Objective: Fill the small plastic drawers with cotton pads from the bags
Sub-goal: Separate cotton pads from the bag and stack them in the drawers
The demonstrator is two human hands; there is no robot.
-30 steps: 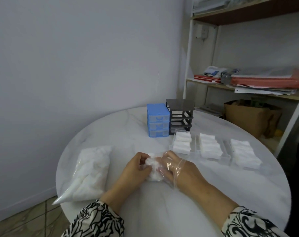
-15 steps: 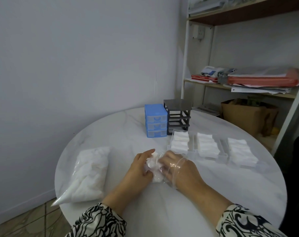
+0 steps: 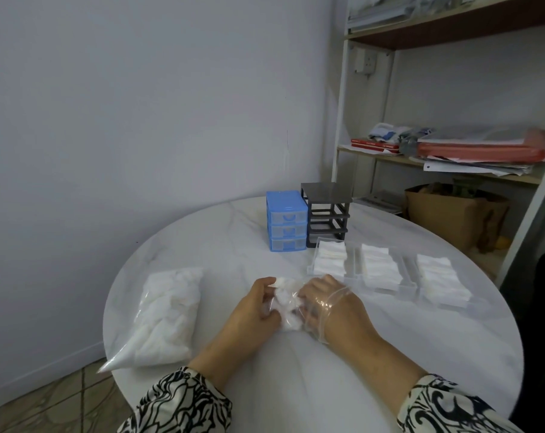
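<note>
Left hand (image 3: pixel 252 307): centre of frame, low on the desk; fingers curled onto the white pads at the mouth of the small bag, thumb up top; grip closed on the bag's left side.
Right hand (image 3: pixel 333 304): centre, just right of the left hand; pushed inside the clear bag, plastic film wrapped over knuckles and wrist; fingers bent down among the pads; grip closed on them.
Small bag (image 3: pixel 299 303): clear plastic, between both hands, resting on the desk; only a small clump of pads (image 3: pixel 283 300) showing inside.
Full bag (image 3: pixel 166 314): lower left of frame, lying flat near the desk's left edge, packed with white pads, corner hanging past the rim; well apart from both hands.
Clear drawers (image 3: pixel 330 259): three in a row, right of centre, pulled out and lying on the desk, each stacked with square pads; nearest one just beyond the right hand.
Blue cabinet (image 3: pixel 286 220): centre, far side of the desk, three drawers in place.
Grey frame (image 3: pixel 326 214): touching the blue cabinet's right side, slots open.
Desk (image 3: pixel 296 385): round, white marbled top.
Shelf (image 3: pixel 436 157): upper right, papers and red folders piled.
Sleeves (image 3: pixel 184 404): black-and-white pattern, bottom edge.
</note>
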